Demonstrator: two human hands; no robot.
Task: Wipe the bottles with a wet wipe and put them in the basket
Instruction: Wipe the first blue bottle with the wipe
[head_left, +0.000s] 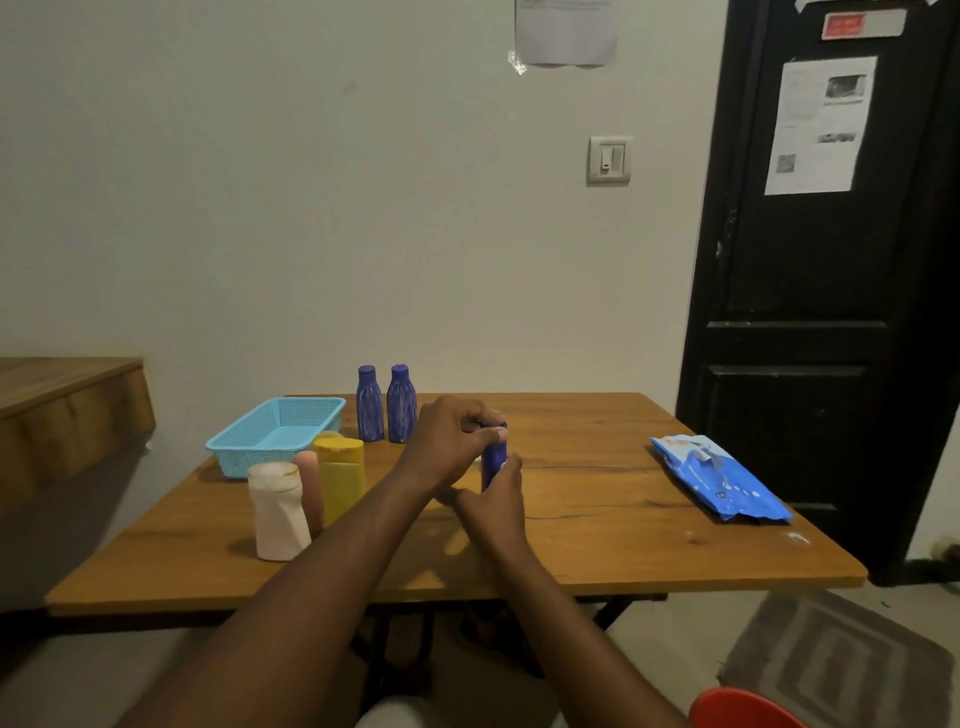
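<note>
Wiping step, centre of frame: your left hand (452, 441) curls over the top of a blue bottle (493, 460) upright above the counter (597, 519), your right hand (493, 501) grips its lower body, and the wipe is hidden; next, likely, lift the bottle left into the basket (275, 431).

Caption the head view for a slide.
Left hand and right hand grip a blue bottle at the table; basket and wipes pack sit nearby.

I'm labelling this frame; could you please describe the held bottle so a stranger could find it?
On the table, look right of the turquoise basket. The dark blue bottle is held upright, left hand on its top, right hand round its body; the two matching bottles behind stand untouched.
</note>
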